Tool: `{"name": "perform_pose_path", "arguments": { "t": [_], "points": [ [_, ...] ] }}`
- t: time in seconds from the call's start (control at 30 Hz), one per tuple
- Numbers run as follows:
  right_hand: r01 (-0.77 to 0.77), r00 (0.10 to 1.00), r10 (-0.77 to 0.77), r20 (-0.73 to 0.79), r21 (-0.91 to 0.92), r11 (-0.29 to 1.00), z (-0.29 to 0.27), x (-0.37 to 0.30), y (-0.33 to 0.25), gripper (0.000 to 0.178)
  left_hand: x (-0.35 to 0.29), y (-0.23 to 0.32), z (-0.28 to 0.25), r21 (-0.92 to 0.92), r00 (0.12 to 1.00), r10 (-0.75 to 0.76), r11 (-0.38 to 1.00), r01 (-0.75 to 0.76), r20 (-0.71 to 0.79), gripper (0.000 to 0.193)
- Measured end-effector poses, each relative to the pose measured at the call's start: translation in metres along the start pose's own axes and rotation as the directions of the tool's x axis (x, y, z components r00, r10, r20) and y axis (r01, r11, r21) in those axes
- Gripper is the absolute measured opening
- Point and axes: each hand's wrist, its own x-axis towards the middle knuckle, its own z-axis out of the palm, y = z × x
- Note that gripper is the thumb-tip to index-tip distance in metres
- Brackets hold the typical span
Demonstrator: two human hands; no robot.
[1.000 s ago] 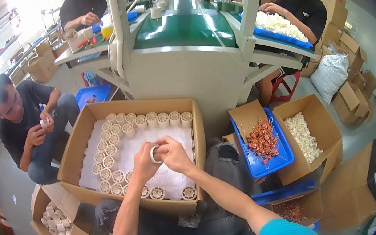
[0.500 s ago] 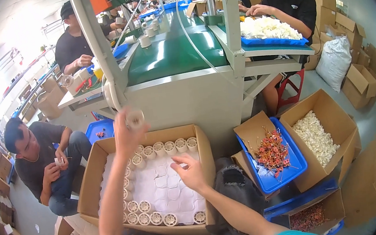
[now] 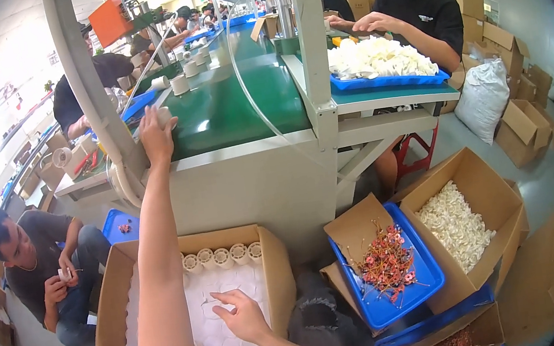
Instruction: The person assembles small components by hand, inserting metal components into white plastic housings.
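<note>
My left hand (image 3: 158, 138) is stretched forward over the near end of the green conveyor belt (image 3: 233, 102). Its fingers are closed round a small white plastic cylinder (image 3: 164, 115), mostly hidden by the hand. Lower down, my right hand (image 3: 241, 315) hovers above an open cardboard box (image 3: 280, 291), fingers apart and nothing in them. Inside the box, white cylinders with spoked ends (image 3: 222, 257) line the back, and a few stand at the front, around a white bumpy layer (image 3: 236, 287). My left forearm hides the box's middle left. More white cylinders (image 3: 180, 84) stand on the belt.
Right of the box, a blue tray (image 3: 426, 283) holds red, thin-stemmed pieces, beside a carton of cream-coloured pieces (image 3: 457, 226). A grey frame post (image 3: 314, 49) rises at the belt's end. One person (image 3: 51, 266) crouches at left; others work along the belt.
My left hand has moved up and forward onto the belt's end, still with a white cylinder. My right hand stays over the box. The view has shifted, with the box now lower and further left.
</note>
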Motion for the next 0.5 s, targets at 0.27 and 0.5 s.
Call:
{"name": "perform_pose_path", "arguments": {
  "t": [0.27,0.5],
  "points": [
    [-0.017,1.0,0.017,-0.011,0.016,1.0,-0.004,-0.005,-0.002,0.033,-0.008,0.061,-0.083,-0.215,0.975,-0.074,0.976,0.028,-0.21,0.057],
    [0.111,0.993,-0.114,-0.012,-0.159,0.981,0.018,0.0,0.007,0.032,-0.146,0.237,-0.389,-0.736,0.958,-0.082,-0.622,-0.265,-0.276,0.037]
  ]
}}
